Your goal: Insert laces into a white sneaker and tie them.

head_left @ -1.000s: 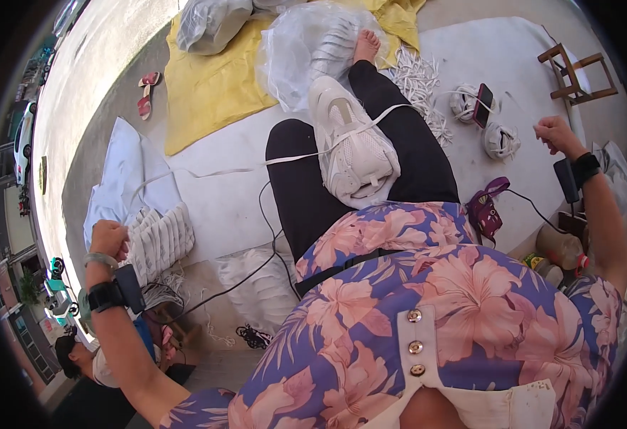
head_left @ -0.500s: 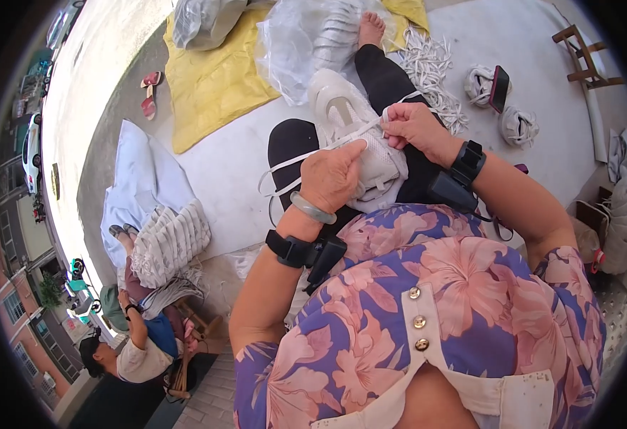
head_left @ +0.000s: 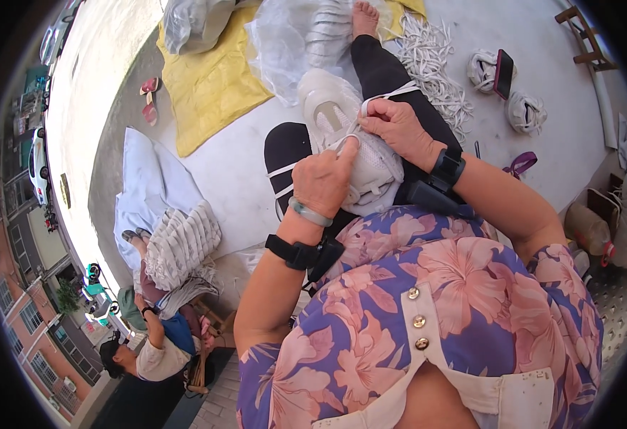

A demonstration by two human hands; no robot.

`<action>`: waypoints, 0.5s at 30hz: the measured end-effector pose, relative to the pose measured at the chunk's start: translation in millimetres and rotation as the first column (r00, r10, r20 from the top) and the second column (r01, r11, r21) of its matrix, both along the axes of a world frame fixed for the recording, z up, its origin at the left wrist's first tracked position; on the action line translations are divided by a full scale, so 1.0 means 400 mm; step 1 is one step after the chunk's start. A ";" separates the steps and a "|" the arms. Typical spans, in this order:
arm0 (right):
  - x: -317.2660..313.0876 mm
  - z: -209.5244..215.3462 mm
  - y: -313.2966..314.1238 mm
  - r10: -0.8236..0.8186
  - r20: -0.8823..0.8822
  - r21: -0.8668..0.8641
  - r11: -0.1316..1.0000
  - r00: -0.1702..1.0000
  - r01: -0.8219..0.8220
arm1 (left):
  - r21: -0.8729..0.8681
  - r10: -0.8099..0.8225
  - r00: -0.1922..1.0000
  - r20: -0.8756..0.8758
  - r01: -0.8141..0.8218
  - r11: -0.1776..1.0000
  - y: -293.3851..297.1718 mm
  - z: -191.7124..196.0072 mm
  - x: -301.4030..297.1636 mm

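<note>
A white sneaker (head_left: 322,91) rests across my lap between my black-trousered legs, its toe pointing away from me. My right hand (head_left: 401,130) pinches a white shoelace (head_left: 399,91) beside the tongue, and a length of it trails over my right thigh. Pressed against the laced part of the shoe, my left hand (head_left: 322,179) has its index finger and thumb closed on the lace. More lace lies across my left knee. The fingertips partly cover the eyelets.
A heap of loose white laces (head_left: 431,61) lies beyond my right leg. Two more sneakers (head_left: 525,113) sit at right, a phone (head_left: 503,74) leaning on one. Yellow sacking (head_left: 210,86) spreads far left. Another person (head_left: 157,354) sits at lower left near stacked shoes (head_left: 185,243).
Both hands have shifted slightly left, and my left fingers have moved in closer to the shoe's lacing. The lace loop at left has dropped across my knee. The view has turned slightly.
</note>
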State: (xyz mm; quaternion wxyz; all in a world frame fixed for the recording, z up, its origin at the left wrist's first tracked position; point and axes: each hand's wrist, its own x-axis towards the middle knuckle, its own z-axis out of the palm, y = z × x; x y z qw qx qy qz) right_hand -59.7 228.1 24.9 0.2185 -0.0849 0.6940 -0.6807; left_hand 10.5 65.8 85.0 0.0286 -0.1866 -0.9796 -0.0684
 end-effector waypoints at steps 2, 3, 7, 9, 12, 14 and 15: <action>0.002 -0.004 -0.001 -0.002 -0.035 -0.005 1.000 0.999 0.001 | 0.005 0.000 1.000 -0.012 0.000 1.000 0.001 0.000 0.002; 0.001 -0.003 -0.002 -0.002 -0.035 -0.006 1.000 0.999 0.002 | 0.005 0.000 1.000 -0.013 0.000 1.000 0.001 0.001 0.002; 0.003 0.010 -0.004 -0.009 -0.105 0.058 0.998 0.994 0.015 | 0.016 0.000 1.000 -0.025 0.000 1.000 0.000 0.000 0.007; 0.002 0.018 -0.004 -0.010 -0.134 0.068 0.998 0.991 0.019 | 0.020 0.003 1.000 -0.024 -0.003 1.000 0.001 0.000 0.008; 0.000 0.019 -0.002 0.020 -0.232 0.129 0.992 0.972 0.010 | 0.018 0.008 1.000 -0.026 -0.008 1.000 0.003 0.000 0.009; -0.002 0.011 -0.002 0.045 -0.359 0.163 0.987 0.932 0.015 | 0.011 0.012 0.999 -0.030 -0.012 1.000 0.003 0.000 0.010; -0.004 0.013 -0.001 0.049 -0.359 0.165 0.986 0.932 0.012 | 0.016 0.016 0.999 -0.029 -0.015 1.000 0.002 -0.001 0.011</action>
